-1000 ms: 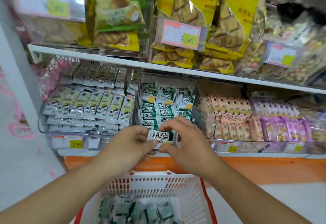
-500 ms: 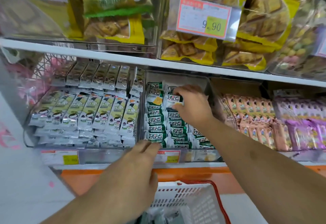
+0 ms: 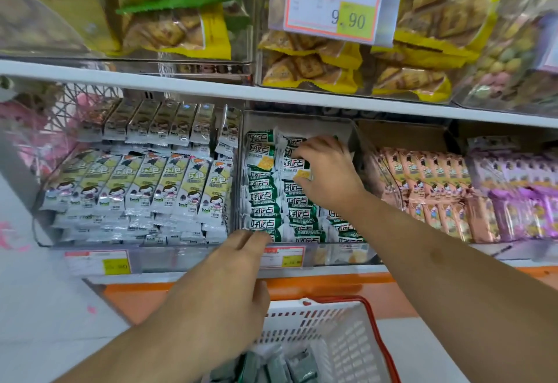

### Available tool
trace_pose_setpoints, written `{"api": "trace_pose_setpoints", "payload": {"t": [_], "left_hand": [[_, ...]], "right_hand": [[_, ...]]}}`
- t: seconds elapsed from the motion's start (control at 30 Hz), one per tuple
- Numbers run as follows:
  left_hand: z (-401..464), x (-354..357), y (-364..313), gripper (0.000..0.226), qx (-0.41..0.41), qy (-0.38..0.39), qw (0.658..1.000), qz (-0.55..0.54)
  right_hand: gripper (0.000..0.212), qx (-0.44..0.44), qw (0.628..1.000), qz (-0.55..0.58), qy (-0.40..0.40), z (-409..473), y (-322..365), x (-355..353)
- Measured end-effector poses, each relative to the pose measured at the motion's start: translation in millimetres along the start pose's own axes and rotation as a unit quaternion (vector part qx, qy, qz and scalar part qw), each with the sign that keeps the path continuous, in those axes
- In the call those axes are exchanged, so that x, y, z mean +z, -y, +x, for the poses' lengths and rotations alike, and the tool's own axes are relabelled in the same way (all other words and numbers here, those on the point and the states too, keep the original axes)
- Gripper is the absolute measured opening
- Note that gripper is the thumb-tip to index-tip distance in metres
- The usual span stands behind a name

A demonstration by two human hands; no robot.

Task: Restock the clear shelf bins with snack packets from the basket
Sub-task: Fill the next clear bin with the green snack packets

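Shelves (image 3: 211, 80) of stocked clear bins fill our view. Our right hand (image 3: 329, 171) reaches into the middle bin (image 3: 351, 132) and pinches a green-and-white packet (image 3: 294, 162) between curled fingers and thumb, on top of the rows already there. Our left hand (image 3: 229, 280) is relaxed, fingers straight, fingertips touching that bin's front edge beside its price tag (image 3: 282, 257). Below, the white basket (image 3: 341, 331) holds more packets (image 3: 283, 366). White packets (image 3: 136, 183) fill the left bin, pink ones (image 3: 434, 189) the right.
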State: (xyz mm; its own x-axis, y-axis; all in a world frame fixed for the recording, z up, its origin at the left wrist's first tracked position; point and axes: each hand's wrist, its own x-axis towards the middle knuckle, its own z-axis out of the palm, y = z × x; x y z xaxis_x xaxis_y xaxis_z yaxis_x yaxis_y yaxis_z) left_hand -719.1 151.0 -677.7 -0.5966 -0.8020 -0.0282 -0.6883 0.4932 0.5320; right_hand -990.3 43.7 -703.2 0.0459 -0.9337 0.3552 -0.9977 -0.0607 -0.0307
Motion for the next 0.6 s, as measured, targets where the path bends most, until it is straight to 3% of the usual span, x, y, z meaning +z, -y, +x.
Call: {"api": "trace_pose_setpoints", "payload": {"t": [0.2, 0.4, 0.5, 0.6], "left_hand": [[-7, -9, 3, 0.064, 0.031, -0.006, 0.999, 0.010], [-29, -15, 10, 0.032, 0.051, -0.001, 0.999, 0.010], [-38, 1, 22, 0.017, 0.022, 0.038, 0.999, 0.021], [-49, 35, 48, 0.027, -0.030, 0.098, 0.991, 0.089]], "right_hand": [[0.046, 0.001, 0.996, 0.084, -0.013, -40, 11, -34], [0.021, -0.031, 0.982, 0.181, -0.034, -123, 56, -71], [0.012, -0.050, 0.970, 0.228, 0.065, -164, 78, -64], [0.014, -0.048, 0.947, 0.166, 0.271, -200, 92, -29]]}}
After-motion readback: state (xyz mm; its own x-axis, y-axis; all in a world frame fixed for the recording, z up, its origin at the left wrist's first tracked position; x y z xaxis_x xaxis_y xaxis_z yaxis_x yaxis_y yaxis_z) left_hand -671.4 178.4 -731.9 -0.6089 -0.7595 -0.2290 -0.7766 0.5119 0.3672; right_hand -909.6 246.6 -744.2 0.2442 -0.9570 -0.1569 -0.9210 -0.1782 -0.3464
